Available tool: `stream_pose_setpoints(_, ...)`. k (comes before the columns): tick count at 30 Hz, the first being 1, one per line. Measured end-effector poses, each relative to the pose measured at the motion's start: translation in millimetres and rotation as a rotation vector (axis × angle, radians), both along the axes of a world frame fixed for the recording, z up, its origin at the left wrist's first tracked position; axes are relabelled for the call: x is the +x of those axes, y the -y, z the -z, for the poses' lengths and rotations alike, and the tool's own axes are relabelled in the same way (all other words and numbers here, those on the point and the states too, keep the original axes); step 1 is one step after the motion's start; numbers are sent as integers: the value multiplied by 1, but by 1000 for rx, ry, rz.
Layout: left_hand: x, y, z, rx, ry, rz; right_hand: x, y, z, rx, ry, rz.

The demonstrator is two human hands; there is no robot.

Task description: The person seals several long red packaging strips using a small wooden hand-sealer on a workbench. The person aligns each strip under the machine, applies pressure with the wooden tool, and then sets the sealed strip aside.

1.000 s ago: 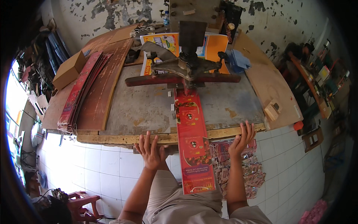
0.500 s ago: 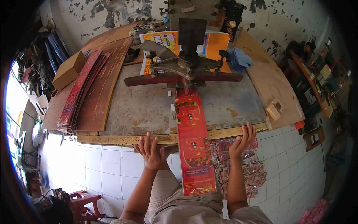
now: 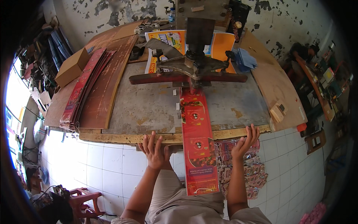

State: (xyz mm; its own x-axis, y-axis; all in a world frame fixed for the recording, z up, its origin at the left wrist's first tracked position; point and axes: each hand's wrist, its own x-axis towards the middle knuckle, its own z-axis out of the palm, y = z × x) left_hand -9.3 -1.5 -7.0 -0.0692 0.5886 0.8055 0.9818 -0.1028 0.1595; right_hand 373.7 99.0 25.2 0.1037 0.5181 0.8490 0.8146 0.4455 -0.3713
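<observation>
A long red printed strip (image 3: 198,138) runs from under a dark metal press (image 3: 192,65) across the worktable (image 3: 145,108) and hangs over its front edge above my lap. My left hand (image 3: 153,153) rests on the wooden front edge (image 3: 123,138), left of the strip, its fingers spread and empty. To the right of the strip, my right hand (image 3: 245,143) lies against the same edge with fingers stretched out and apart. Neither hand touches the strip. The strip's far end is hidden beneath the press head.
A stack of red strips (image 3: 84,87) lies at the left beside a cardboard box (image 3: 72,68). On the right are a small wooden block (image 3: 278,112) and blue sheets (image 3: 245,59). Several printed bundles (image 3: 253,171) lie on the floor, and a red stool (image 3: 84,199) stands lower left.
The whole view has shifted slightly, so the table and press appear a little further right. Both hands stay at the table edge, and the strip keeps its place under the press.
</observation>
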Motion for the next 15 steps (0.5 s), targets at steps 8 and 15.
stream_pose_setpoints(8, 2, 3, -10, -11, 47, 59, -8, 33, -21, -174, -5, -3)
stream_pose_setpoints(15, 9, 10, -31, -34, 152, 88, -50, 127, -53, -646, -417, -495)
